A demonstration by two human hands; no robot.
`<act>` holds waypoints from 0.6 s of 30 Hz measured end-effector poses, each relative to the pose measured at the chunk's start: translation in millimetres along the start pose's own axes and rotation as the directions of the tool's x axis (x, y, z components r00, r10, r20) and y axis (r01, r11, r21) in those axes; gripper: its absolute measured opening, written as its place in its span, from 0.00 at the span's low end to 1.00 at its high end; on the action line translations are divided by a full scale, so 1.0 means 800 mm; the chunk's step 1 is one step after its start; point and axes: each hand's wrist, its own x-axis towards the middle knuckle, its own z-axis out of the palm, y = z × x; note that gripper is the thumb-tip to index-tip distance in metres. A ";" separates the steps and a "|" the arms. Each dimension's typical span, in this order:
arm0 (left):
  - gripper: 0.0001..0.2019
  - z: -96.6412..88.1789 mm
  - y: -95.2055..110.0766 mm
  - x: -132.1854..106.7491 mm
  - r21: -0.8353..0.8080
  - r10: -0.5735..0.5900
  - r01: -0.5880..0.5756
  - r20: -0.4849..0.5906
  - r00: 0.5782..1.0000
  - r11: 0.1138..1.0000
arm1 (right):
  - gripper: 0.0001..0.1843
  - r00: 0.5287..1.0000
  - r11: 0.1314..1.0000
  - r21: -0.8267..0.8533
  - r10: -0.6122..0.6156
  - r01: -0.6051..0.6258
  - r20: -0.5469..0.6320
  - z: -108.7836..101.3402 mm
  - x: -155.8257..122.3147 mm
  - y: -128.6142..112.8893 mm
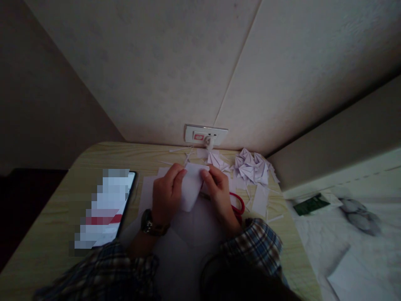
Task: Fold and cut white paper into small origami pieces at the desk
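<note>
A small sheet of white paper (191, 188) is held up between my two hands above the table. My left hand (167, 194), with a dark watch on its wrist, pinches the sheet's left edge. At the upper right corner, the thumb and fingers of my right hand (216, 190) close on the same sheet. Larger white sheets (175, 246) lie beneath my hands. Red-handled scissors (238, 204) rest partly hidden under my right hand. Beyond it sits a pile of folded paper pieces (251, 165), with another folded piece (216, 161) to its left.
A lit phone (106, 209), its screen partly blurred out, lies at the left of the wooden table (56, 234). Paper strips are scattered near the back. A wall socket (206, 136) holds a plug. Right of the table, a green packet (311, 205) lies on a white quilted surface.
</note>
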 end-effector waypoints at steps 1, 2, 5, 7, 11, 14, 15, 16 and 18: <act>0.08 0.000 0.000 0.000 -0.007 0.006 -0.006 0.011 1.000 1.000 | 0.17 1.000 1.000 0.000 -0.004 0.004 -0.016 0.000 0.000 0.000; 0.08 0.000 0.000 0.000 -0.014 0.010 -0.010 0.020 1.000 1.000 | 0.17 1.000 1.000 -0.001 -0.007 0.007 -0.029 -0.001 0.000 0.001; 0.09 -0.001 0.000 0.000 -0.031 0.018 -0.017 0.037 0.999 0.999 | 0.17 0.998 1.000 -0.004 -0.015 0.015 -0.054 -0.001 -0.001 0.004; 0.09 -0.001 0.001 0.000 -0.039 0.019 -0.017 0.044 0.999 0.999 | 0.17 0.997 1.000 -0.010 -0.023 0.023 -0.067 -0.001 -0.001 0.004; 0.09 0.000 0.002 -0.001 -0.050 0.012 -0.009 0.056 0.998 0.999 | 0.17 0.995 0.999 -0.032 -0.044 0.041 -0.089 -0.001 -0.001 0.004; 0.10 0.001 0.002 -0.001 -0.056 0.006 -0.002 0.070 0.998 0.998 | 0.18 0.992 0.996 -0.061 -0.065 0.058 -0.108 -0.001 -0.002 0.002; 0.10 0.001 0.002 -0.001 -0.058 0.004 0.000 0.075 0.997 0.998 | 0.18 0.991 0.996 -0.069 -0.070 0.062 -0.111 -0.001 -0.002 0.002; 0.10 0.001 0.002 -0.002 -0.061 0.002 0.003 0.079 0.997 0.998 | 0.19 0.991 0.995 -0.076 -0.074 0.065 -0.111 -0.001 -0.003 0.002; 0.10 0.001 0.002 -0.002 -0.068 -0.003 0.009 0.086 0.996 0.998 | 0.19 0.991 0.994 -0.087 -0.077 0.068 -0.105 -0.001 -0.003 0.003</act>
